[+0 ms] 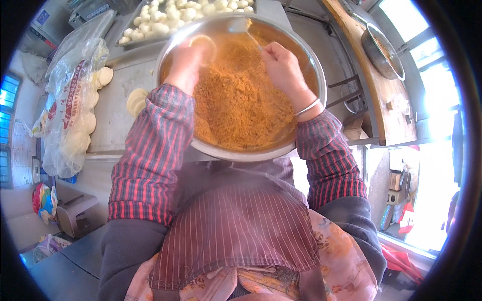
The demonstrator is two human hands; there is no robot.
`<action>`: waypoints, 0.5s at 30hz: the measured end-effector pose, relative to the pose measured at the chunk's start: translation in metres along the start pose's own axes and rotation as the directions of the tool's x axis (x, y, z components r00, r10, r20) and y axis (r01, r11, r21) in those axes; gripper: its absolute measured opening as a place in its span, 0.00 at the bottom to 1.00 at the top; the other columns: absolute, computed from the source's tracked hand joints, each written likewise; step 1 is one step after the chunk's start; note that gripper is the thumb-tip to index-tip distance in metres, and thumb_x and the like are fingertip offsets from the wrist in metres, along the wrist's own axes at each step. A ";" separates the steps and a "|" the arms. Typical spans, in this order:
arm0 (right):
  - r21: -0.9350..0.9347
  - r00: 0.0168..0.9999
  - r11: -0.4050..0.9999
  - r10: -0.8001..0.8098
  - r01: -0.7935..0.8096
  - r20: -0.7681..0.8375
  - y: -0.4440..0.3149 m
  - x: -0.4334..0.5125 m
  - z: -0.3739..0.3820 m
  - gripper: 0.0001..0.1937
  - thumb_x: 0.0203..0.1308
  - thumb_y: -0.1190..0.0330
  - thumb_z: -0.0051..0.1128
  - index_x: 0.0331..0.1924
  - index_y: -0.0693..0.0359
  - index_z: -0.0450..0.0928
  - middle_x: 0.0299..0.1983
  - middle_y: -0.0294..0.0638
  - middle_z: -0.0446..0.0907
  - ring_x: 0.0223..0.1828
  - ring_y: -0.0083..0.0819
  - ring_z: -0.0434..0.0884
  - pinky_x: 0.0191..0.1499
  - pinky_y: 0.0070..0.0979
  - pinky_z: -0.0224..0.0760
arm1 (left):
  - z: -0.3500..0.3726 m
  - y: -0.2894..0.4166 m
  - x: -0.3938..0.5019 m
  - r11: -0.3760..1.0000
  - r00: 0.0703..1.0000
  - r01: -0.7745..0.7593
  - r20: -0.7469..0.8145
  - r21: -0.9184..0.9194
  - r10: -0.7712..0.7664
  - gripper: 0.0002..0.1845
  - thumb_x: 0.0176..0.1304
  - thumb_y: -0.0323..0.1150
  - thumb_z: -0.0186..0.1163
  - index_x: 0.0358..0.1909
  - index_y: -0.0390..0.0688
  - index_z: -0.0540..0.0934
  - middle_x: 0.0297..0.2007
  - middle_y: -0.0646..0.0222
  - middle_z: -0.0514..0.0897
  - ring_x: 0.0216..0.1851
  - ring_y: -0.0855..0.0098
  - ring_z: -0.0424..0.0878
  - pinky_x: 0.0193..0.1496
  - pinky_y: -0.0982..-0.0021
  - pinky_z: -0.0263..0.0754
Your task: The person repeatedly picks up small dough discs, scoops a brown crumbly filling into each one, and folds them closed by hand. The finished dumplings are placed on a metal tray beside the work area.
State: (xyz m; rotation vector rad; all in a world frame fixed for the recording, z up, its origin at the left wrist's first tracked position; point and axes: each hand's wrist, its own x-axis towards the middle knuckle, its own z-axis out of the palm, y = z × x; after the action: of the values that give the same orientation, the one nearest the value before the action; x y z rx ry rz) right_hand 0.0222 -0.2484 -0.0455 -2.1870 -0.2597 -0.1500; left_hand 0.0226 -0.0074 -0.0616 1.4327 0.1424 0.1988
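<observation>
A large metal bowl holds an orange-brown crumbly powder. Over its left side my left hand, blurred, holds a round pale dough wrapper. My right hand, with a bangle at the wrist, grips the handle of a metal spoon or spatula above the powder; its broad end is blurred near the bowl's far rim. A few flat dough rounds lie on the metal worktop left of the bowl, close to my left sleeve.
Many white dough balls fill a tray behind the bowl. At the left, a printed plastic bag covers more dough rounds. A wooden board at the right carries a second metal bowl. A stool stands low at the left.
</observation>
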 end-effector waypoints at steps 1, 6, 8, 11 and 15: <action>-0.212 0.993 0.976 -0.024 0.048 0.113 0.004 0.002 -0.004 0.12 0.68 0.62 0.53 0.41 0.63 0.82 0.36 0.53 0.85 0.42 0.48 0.85 0.46 0.39 0.76 | 0.000 -0.001 -0.001 0.947 0.995 -0.104 0.036 0.304 0.097 0.22 0.61 0.25 0.66 0.57 0.40 0.77 0.48 0.65 0.84 0.47 0.70 0.82 0.49 0.65 0.78; -0.315 0.948 0.916 -0.163 0.248 0.272 0.007 -0.003 0.001 0.14 0.68 0.61 0.53 0.43 0.64 0.81 0.39 0.51 0.86 0.40 0.47 0.86 0.43 0.39 0.79 | 0.010 -0.002 -0.010 0.989 0.954 0.127 0.283 -0.075 -0.101 0.22 0.63 0.25 0.65 0.59 0.40 0.76 0.50 0.67 0.82 0.50 0.72 0.81 0.54 0.67 0.77; 0.055 0.972 0.996 -0.084 0.074 0.220 -0.001 -0.003 0.009 0.15 0.70 0.59 0.52 0.44 0.65 0.79 0.36 0.48 0.86 0.37 0.41 0.86 0.39 0.35 0.79 | 0.013 0.002 -0.012 0.934 0.908 0.269 0.384 -0.233 -0.166 0.21 0.64 0.25 0.63 0.60 0.39 0.76 0.51 0.66 0.82 0.51 0.71 0.81 0.57 0.66 0.76; 0.442 0.908 0.848 0.100 -0.292 0.408 -0.013 -0.002 0.016 0.17 0.72 0.58 0.52 0.48 0.67 0.76 0.31 0.43 0.84 0.28 0.31 0.84 0.28 0.26 0.76 | 0.015 0.003 -0.020 0.879 0.870 0.363 0.451 -0.310 -0.200 0.18 0.67 0.26 0.61 0.58 0.38 0.76 0.51 0.65 0.82 0.54 0.70 0.80 0.59 0.67 0.74; 0.463 0.904 0.836 0.087 -0.295 0.419 -0.016 -0.004 0.018 0.16 0.71 0.61 0.56 0.48 0.68 0.75 0.30 0.41 0.82 0.24 0.25 0.81 0.24 0.22 0.73 | 0.021 0.000 -0.023 0.866 0.805 0.416 0.555 -0.277 -0.210 0.14 0.69 0.31 0.60 0.54 0.39 0.80 0.51 0.67 0.83 0.52 0.71 0.81 0.56 0.69 0.75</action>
State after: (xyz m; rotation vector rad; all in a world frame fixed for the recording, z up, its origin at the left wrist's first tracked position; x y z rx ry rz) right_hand 0.0148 -0.2249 -0.0439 -1.6656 -0.2555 0.4298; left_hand 0.0048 -0.0328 -0.0595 0.9980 -0.0918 -0.4222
